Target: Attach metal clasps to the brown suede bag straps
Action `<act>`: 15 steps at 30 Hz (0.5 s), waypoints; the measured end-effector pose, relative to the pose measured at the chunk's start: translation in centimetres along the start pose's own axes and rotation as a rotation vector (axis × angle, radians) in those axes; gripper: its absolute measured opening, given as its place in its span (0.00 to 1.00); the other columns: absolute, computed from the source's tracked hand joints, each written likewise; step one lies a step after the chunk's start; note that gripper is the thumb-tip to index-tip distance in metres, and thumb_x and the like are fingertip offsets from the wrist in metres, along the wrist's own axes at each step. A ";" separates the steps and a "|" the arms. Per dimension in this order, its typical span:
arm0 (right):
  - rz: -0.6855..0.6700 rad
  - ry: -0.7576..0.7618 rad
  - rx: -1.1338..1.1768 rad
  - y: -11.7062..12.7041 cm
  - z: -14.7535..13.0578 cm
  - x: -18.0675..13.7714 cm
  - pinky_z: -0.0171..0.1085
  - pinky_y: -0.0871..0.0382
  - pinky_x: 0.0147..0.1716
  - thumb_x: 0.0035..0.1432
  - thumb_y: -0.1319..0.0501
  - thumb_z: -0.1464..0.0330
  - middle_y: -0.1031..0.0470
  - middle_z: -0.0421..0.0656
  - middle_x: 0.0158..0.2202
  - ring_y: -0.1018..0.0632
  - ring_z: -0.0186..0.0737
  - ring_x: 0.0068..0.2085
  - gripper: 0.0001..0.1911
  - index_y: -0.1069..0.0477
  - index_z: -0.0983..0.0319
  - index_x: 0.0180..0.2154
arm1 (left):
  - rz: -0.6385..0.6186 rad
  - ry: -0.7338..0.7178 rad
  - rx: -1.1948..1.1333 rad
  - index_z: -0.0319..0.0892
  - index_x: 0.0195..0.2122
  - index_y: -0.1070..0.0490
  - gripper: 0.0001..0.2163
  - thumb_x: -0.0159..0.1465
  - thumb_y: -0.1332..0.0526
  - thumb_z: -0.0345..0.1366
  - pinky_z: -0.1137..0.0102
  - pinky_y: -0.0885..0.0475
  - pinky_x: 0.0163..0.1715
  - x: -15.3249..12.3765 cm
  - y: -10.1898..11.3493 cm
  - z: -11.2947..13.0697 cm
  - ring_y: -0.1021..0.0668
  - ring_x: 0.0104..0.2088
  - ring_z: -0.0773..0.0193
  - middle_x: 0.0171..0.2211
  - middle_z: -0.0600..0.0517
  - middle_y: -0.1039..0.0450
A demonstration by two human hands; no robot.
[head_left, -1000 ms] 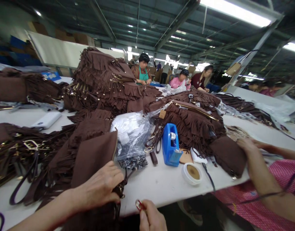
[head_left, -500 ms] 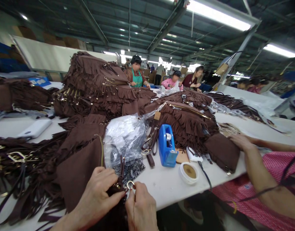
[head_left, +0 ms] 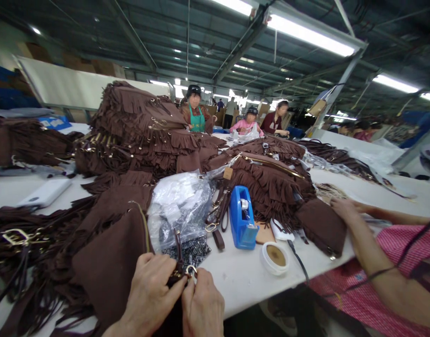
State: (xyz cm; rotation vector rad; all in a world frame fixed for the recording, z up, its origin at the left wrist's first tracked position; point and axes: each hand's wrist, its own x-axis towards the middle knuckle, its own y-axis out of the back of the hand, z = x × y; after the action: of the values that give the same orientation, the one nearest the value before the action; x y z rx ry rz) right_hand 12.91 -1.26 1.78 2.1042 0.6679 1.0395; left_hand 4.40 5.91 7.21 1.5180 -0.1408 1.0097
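Note:
At the table's front edge, my left hand (head_left: 149, 288) pinches dark brown leather with gold hardware at the corner of a brown bag (head_left: 107, 264). The bag lies tilted, its gold zipper (head_left: 144, 227) running along the upper edge. Close beside it, my right hand (head_left: 203, 302) has its fingers closed on a gold ring (head_left: 191, 270); my fingers cover its lower part. A thin brown strap (head_left: 178, 245) rises just behind the hands. A black-and-white patterned cloth (head_left: 192, 252) lies behind them, partly under a clear plastic bag (head_left: 179, 201).
A blue tape dispenser (head_left: 243, 220), a round tub (head_left: 275, 256) of brown paste and a white device (head_left: 283, 230) with a cable stand to the right. Fringed brown bags (head_left: 137, 112) are heaped behind. A co-worker's arm (head_left: 367, 262) reaches to a brown pouch (head_left: 323, 227).
My hands have shifted slightly, keeping hold of the bag's corner and the ring. The view has tilted a little, and the co-worker in the green apron has moved their hands.

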 end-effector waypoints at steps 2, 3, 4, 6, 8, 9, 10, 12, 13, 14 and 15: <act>-0.010 0.000 -0.018 0.2 0.2 0.1 0.38 0.37 0.20 0.59 0.56 0.72 0.29 0.41 0.23 0.24 0.44 0.22 0.09 0.41 0.58 0.32 | 0.017 0.021 0.008 0.44 0.21 0.43 0.10 0.58 0.43 0.31 0.65 0.44 0.32 0.1 -0.4 0.2 0.34 0.22 0.64 0.19 0.57 0.37; -0.017 -0.001 -0.022 0.3 0.3 0.2 0.37 0.37 0.20 0.60 0.56 0.72 0.28 0.41 0.23 0.24 0.43 0.22 0.09 0.41 0.58 0.32 | 0.021 0.035 0.009 0.44 0.21 0.43 0.10 0.58 0.43 0.31 0.65 0.44 0.32 0.1 -0.6 0.3 0.34 0.22 0.64 0.19 0.57 0.37; -0.025 0.001 -0.022 0.4 0.4 0.2 0.37 0.36 0.20 0.61 0.56 0.72 0.28 0.41 0.24 0.23 0.43 0.23 0.08 0.40 0.58 0.33 | 0.024 0.047 0.008 0.44 0.21 0.43 0.10 0.59 0.43 0.31 0.65 0.44 0.32 0.1 -0.8 0.4 0.34 0.22 0.64 0.18 0.57 0.37; -0.032 0.013 -0.017 0.4 0.6 0.2 0.37 0.35 0.21 0.62 0.56 0.72 0.27 0.42 0.25 0.23 0.43 0.24 0.08 0.40 0.59 0.35 | 0.026 0.058 0.005 0.44 0.21 0.43 0.10 0.59 0.44 0.32 0.65 0.43 0.32 0.0 -1.1 0.5 0.33 0.22 0.64 0.19 0.57 0.38; -0.021 0.026 -0.014 0.4 0.8 0.0 0.37 0.35 0.21 0.64 0.57 0.71 0.27 0.43 0.26 0.22 0.43 0.25 0.09 0.40 0.60 0.36 | 0.016 0.059 0.009 0.44 0.21 0.43 0.11 0.59 0.44 0.32 0.65 0.43 0.32 -0.1 -1.3 0.5 0.33 0.22 0.64 0.18 0.57 0.38; -0.015 0.031 -0.015 0.3 0.9 -0.1 0.37 0.34 0.21 0.64 0.58 0.71 0.27 0.43 0.26 0.22 0.43 0.26 0.10 0.40 0.60 0.37 | 0.011 0.057 0.013 0.44 0.21 0.43 0.11 0.59 0.44 0.32 0.65 0.43 0.32 -0.1 -1.4 0.5 0.33 0.22 0.64 0.18 0.57 0.38; -0.010 0.036 -0.018 0.3 0.9 -0.1 0.38 0.34 0.21 0.65 0.59 0.70 0.26 0.44 0.27 0.22 0.44 0.26 0.11 0.40 0.60 0.38 | 0.010 0.055 0.018 0.44 0.21 0.43 0.11 0.59 0.44 0.32 0.65 0.43 0.32 -0.1 -1.4 0.5 0.33 0.22 0.64 0.18 0.57 0.38; 0.001 0.043 -0.026 0.2 0.9 -0.3 0.38 0.34 0.21 0.65 0.61 0.69 0.27 0.44 0.27 0.22 0.44 0.25 0.12 0.41 0.61 0.38 | 0.012 0.057 0.021 0.44 0.21 0.43 0.11 0.59 0.44 0.32 0.65 0.43 0.32 -0.1 -1.4 0.5 0.33 0.22 0.64 0.18 0.57 0.38; 0.008 0.047 -0.029 0.2 0.8 -0.4 0.38 0.34 0.20 0.65 0.61 0.69 0.27 0.44 0.26 0.23 0.44 0.25 0.12 0.41 0.60 0.38 | 0.014 0.060 0.020 0.44 0.21 0.43 0.11 0.59 0.44 0.31 0.65 0.43 0.32 -0.1 -1.4 0.6 0.33 0.22 0.64 0.18 0.57 0.38; 0.015 0.052 -0.030 0.3 0.8 -0.4 0.38 0.35 0.20 0.66 0.61 0.68 0.27 0.43 0.26 0.23 0.43 0.25 0.12 0.41 0.60 0.38 | 0.017 0.061 0.019 0.44 0.21 0.43 0.11 0.59 0.44 0.31 0.65 0.44 0.32 0.0 -1.4 0.6 0.33 0.22 0.64 0.18 0.57 0.38; 0.022 0.054 -0.029 0.3 0.8 -0.4 0.38 0.35 0.20 0.66 0.61 0.68 0.27 0.43 0.26 0.23 0.43 0.24 0.12 0.41 0.60 0.38 | 0.017 0.060 0.017 0.44 0.21 0.44 0.11 0.59 0.44 0.31 0.65 0.44 0.32 0.0 -1.4 0.6 0.33 0.22 0.64 0.18 0.57 0.38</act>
State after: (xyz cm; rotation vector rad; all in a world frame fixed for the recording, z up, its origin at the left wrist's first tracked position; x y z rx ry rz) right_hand 13.36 -1.99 1.47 2.0688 0.6534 1.1157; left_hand 5.54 5.77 6.26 1.5028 -0.1029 1.0715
